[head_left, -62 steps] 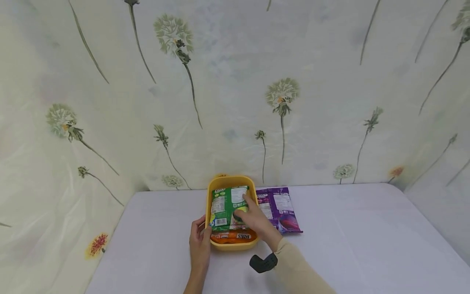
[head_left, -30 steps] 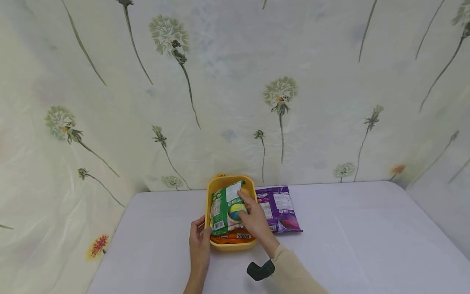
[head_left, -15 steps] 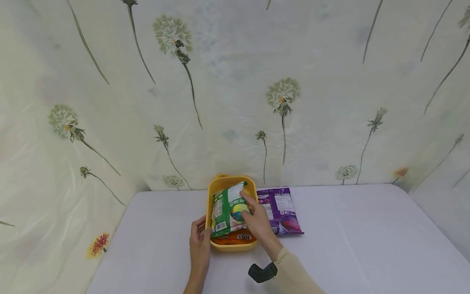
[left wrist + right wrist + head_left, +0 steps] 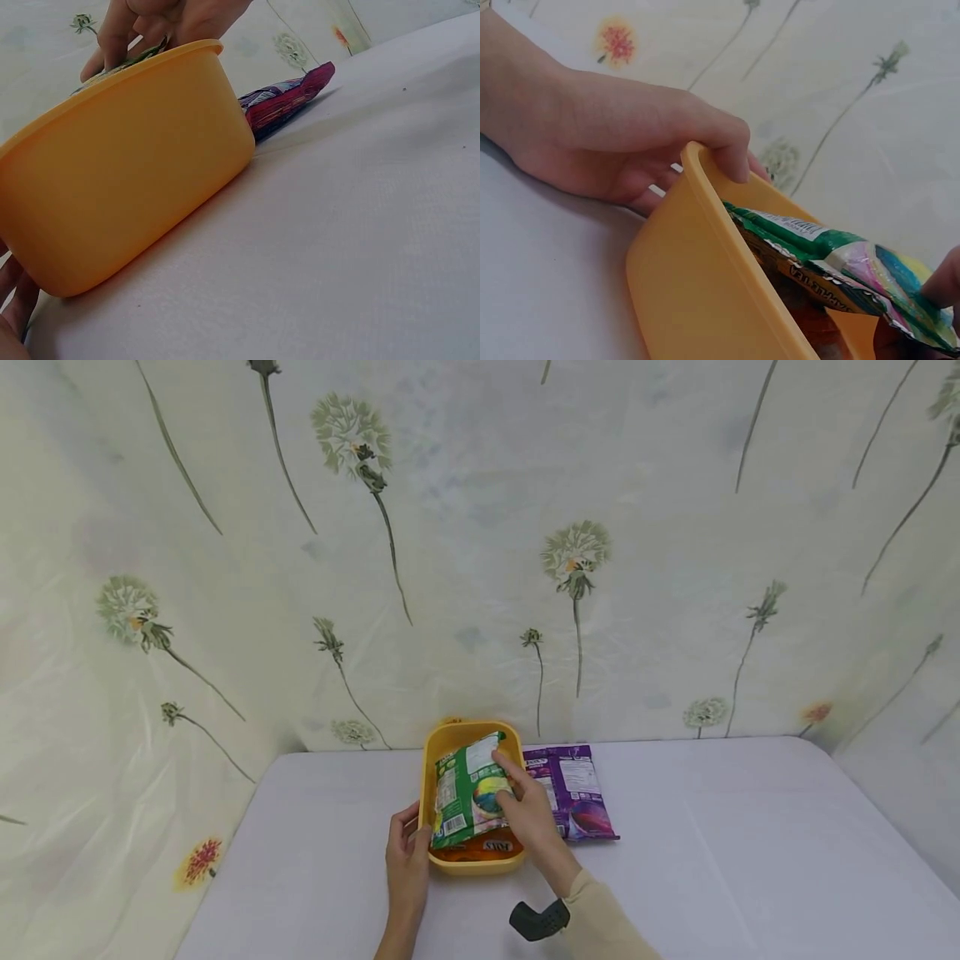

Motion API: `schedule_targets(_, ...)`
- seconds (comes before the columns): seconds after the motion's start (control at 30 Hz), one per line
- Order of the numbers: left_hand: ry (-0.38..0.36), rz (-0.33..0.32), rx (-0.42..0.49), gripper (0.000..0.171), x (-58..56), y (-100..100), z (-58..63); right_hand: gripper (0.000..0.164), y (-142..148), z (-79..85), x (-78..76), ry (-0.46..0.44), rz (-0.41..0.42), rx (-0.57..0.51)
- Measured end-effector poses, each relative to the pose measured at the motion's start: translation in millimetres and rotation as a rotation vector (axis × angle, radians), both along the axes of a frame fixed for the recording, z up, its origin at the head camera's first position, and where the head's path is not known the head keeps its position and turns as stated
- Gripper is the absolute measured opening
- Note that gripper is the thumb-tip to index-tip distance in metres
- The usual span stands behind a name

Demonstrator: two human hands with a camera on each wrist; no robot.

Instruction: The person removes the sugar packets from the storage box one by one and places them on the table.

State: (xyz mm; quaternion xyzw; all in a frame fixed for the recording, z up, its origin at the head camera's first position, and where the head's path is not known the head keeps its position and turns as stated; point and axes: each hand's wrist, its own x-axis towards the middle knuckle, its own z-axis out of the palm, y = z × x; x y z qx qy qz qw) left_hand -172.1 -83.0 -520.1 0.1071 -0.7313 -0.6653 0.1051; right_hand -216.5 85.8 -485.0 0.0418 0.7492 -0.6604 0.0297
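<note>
A yellow plastic tub [image 4: 480, 867] stands on the table. My left hand [image 4: 407, 864] grips its left wall; in the right wrist view the thumb hooks over the rim [image 4: 705, 180], with the fingers outside. My right hand [image 4: 531, 814] pinches the right side of a green candy bag [image 4: 459, 789], which lies tilted in the tub with that side raised. Beneath it, an orange candy bag [image 4: 491, 846] shows in the tub, mostly covered. Whatever else lies under the green bag is hidden.
Purple candy bags [image 4: 581, 785] lie flat on the table against the tub's right side, seemingly two overlapping. A white cloth [image 4: 712, 835] covers the table. Behind it rises a dandelion-patterned curtain [image 4: 465, 568]. A dark wrist device [image 4: 540, 921] hangs by the right sleeve.
The green bag lay flatter in the tub; my right hand has raised its right side and turned it a little. Over the last second it barely moves. My left hand stays on the tub.
</note>
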Motion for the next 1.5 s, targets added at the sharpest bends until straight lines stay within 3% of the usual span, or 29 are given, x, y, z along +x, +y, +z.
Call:
schedule_targets(0.1,0.0,0.002,-0.006,0.034,-1.9,-0.5,-4.5,0.057,0.7,0.3,0.7,-0.016,-0.009,-0.019)
schedule_targets(0.3,-0.005,0.016,0.014,0.032,-12.2,-3.2,-29.2,0.057,4.8,2.1,1.2,-0.023,0.0,-0.049)
schedule_targets(0.5,0.018,0.017,0.02,0.032,-14.8,-4.5,-36.5,0.058,12.2,2.2,1.1,-0.011,0.01,-0.032)
schedule_targets(0.9,0.014,-0.004,0.036,0.035,-14.0,-4.4,-31.3,0.057,16.7,2.1,-0.8,-0.022,0.014,-0.035)
schedule_targets(1.17,-0.002,-0.02,-0.003,0.036,-1.0,0.0,-1.0,0.057,19.6,1.9,-0.2,-0.025,0.01,-0.048)
schedule_targets(1.5,-0.005,-0.024,-0.002,0.035,-1.5,-1.6,0.9,0.056,25.0,4.0,0.4,-0.023,0.017,-0.056)
